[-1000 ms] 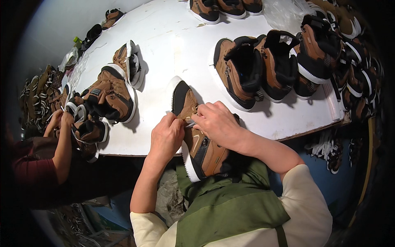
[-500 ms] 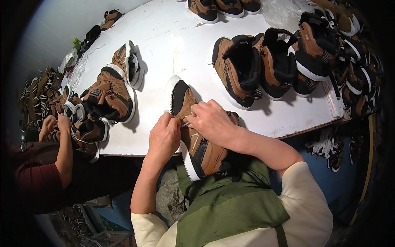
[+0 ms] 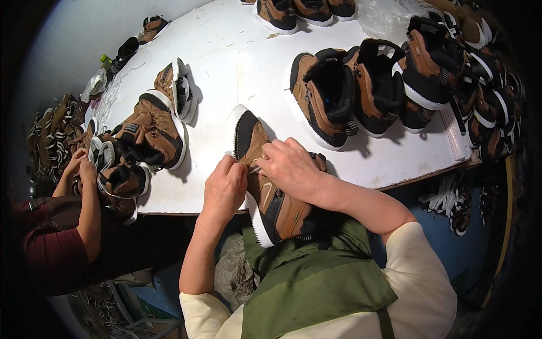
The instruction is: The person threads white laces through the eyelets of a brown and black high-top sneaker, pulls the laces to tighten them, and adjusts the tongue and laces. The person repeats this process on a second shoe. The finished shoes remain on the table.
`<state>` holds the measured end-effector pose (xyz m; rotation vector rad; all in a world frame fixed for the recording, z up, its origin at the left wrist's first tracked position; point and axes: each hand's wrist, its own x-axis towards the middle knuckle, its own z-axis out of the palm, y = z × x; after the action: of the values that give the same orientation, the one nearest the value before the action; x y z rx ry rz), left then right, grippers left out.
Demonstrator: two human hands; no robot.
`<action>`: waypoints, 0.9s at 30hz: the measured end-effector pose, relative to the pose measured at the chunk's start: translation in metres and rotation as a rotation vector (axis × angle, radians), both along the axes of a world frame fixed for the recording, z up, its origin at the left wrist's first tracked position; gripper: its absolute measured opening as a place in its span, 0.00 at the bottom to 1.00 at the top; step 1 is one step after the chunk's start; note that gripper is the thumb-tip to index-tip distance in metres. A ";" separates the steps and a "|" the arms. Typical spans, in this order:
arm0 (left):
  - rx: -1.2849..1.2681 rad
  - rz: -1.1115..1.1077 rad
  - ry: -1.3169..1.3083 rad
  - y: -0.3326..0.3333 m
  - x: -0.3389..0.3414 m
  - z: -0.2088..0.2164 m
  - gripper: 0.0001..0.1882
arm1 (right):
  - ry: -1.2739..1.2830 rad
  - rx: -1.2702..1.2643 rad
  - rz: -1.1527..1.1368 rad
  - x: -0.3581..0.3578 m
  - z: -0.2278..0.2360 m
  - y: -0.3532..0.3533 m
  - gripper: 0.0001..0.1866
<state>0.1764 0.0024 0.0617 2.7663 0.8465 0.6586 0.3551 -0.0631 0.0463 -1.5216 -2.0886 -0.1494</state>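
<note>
White table point(image 3: 226, 51) carries everything. Just beyond the right hand: pair of brown-and-black boots point(image 3: 350, 90) with white soles, lying on their sides, touching each other. Further right of that hand: heap of same boots point(image 3: 468, 68) spilling over the table's right edge. Far side, well beyond both hands: three more boots point(image 3: 305, 11) at the top rim, clear plastic bag point(image 3: 384, 17) beside them. Left of the left hand: two brown boots point(image 3: 152, 130), one behind the other. Further left: co-worker in a dark red sleeve point(image 3: 51, 248), both their hands on a boot point(image 3: 121, 181) at the table corner. Stack of boots point(image 3: 53, 130) past them. White laces point(image 3: 446, 198) hang under the table, right side.
</note>
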 end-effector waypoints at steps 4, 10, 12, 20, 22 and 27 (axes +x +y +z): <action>-0.038 0.003 -0.032 -0.004 -0.002 0.002 0.10 | -0.007 0.005 -0.006 0.000 -0.001 0.000 0.09; -0.013 0.003 -0.036 -0.005 0.001 0.005 0.09 | -0.005 0.009 -0.008 0.000 -0.001 -0.001 0.09; 0.010 0.007 -0.020 -0.005 0.003 0.003 0.08 | 0.010 0.031 -0.003 0.000 -0.001 0.000 0.06; 0.054 0.002 0.029 -0.003 0.005 -0.001 0.06 | 0.043 0.050 0.006 -0.001 -0.002 0.000 0.03; 0.060 0.009 0.055 -0.003 0.006 -0.001 0.05 | 0.033 0.010 -0.001 -0.001 -0.001 -0.001 0.06; 0.047 0.010 0.060 -0.004 0.007 -0.001 0.04 | 0.046 0.001 0.001 -0.001 -0.002 -0.001 0.09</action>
<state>0.1830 -0.0012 0.0609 2.8385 0.8686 0.6076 0.3545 -0.0646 0.0446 -1.5089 -2.0530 -0.1143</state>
